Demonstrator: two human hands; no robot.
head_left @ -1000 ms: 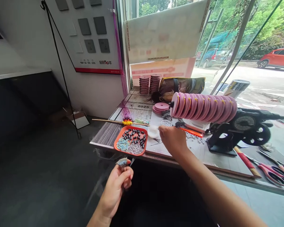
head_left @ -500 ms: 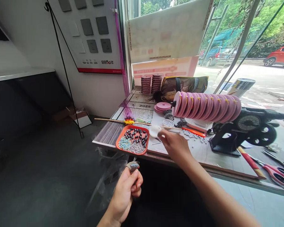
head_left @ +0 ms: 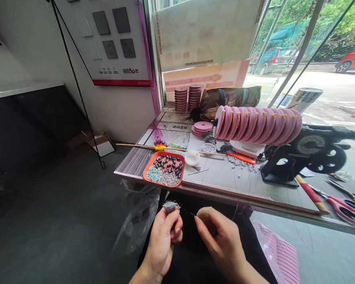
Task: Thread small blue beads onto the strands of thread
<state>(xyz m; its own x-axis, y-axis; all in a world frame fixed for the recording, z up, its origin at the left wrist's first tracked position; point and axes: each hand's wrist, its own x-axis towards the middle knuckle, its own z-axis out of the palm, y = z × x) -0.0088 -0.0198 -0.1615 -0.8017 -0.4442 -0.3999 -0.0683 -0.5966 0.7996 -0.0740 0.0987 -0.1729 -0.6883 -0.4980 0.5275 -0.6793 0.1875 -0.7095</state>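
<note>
A small bundle of thin grey-blue pieces (head_left: 170, 206) is pinched between the thumb and fingers of my left hand (head_left: 165, 232), below the table's front edge. To its right, my right hand (head_left: 217, 234) has thumb and index finger pressed together on a thin, needle-like piece (head_left: 191, 213) that points toward the bundle. Just beyond the hands, an orange tray (head_left: 144, 176) holds black, light-blue and silvery small parts. Beside the tray sits a round white dish (head_left: 192, 158), with thin pins (head_left: 198, 172) near it.
Pink discs (head_left: 258, 124) line the shaft of a black machine (head_left: 279, 173) on the right. Pink-handled scissors (head_left: 344, 209) lie at the far right. A stick (head_left: 136, 146) crosses the table (head_left: 225, 185). Pink striped cloth (head_left: 281, 248) is below, a plastic bag (head_left: 136, 228) at left.
My right hand has come back from the white dish to beside my left hand, now with a thin piece at its fingertips. The view has tilted slightly downward.
</note>
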